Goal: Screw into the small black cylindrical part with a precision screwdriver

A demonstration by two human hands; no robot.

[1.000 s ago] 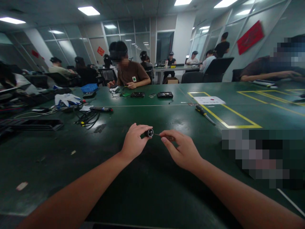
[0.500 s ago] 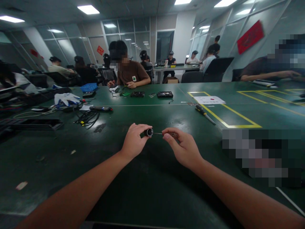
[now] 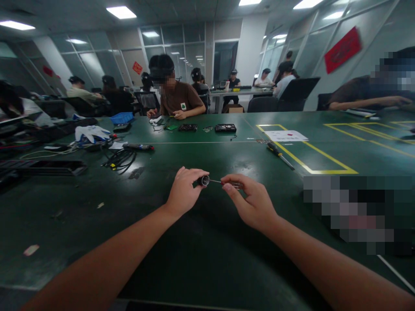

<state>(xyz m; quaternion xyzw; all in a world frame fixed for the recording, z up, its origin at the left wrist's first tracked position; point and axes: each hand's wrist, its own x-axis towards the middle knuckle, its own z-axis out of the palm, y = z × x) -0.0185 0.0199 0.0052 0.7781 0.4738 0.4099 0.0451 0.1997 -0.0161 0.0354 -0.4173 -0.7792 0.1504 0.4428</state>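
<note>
Between the thumb and fingers of my left hand [image 3: 184, 189] is a small black cylinder [image 3: 204, 180] with a silvery rim, its round end turned toward me. My right hand [image 3: 249, 196] grips a small screwdriver [image 3: 237, 185] by its clear reddish handle. The thin shaft points left and its tip meets the rim of the cylinder; whether it goes inside I cannot tell. Both hands are closed and held over the middle of the green table [image 3: 207, 259].
A larger black-and-yellow screwdriver [image 3: 279, 154] lies ahead to the right, near a white sheet [image 3: 285, 135]. To the left are a cable coil [image 3: 119, 160], a black pen-shaped tool [image 3: 138, 147], white gloves [image 3: 92, 134] and a blue basket [image 3: 122, 118]. Across the table sits a person [image 3: 177, 95].
The cylinder's open end has turned slightly toward the screwdriver, and the shaft tilts a little more. Both hands stay nearly in place; the whole view has shifted slightly.
</note>
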